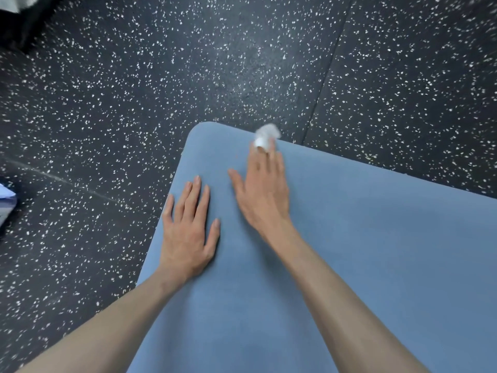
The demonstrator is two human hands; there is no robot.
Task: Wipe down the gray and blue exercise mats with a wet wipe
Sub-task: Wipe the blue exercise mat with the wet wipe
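Observation:
A blue exercise mat point(363, 251) lies on the floor, its rounded corner toward the top centre. My left hand point(188, 232) lies flat on the mat near its left edge, fingers straight and spread. My right hand point(263, 189) stretches toward the mat's far edge, blurred by motion, with straight fingers pressing a crumpled white wet wipe point(266, 135) against the mat. The wipe sticks out past the fingertips at the mat's edge. No gray mat is in view.
Dark speckled rubber floor point(134, 90) surrounds the mat, with a seam point(330, 63) running up to the right. A pale blue-white object point(6, 200) pokes in at the left edge. Something black and white point(18, 14) sits in the top left corner.

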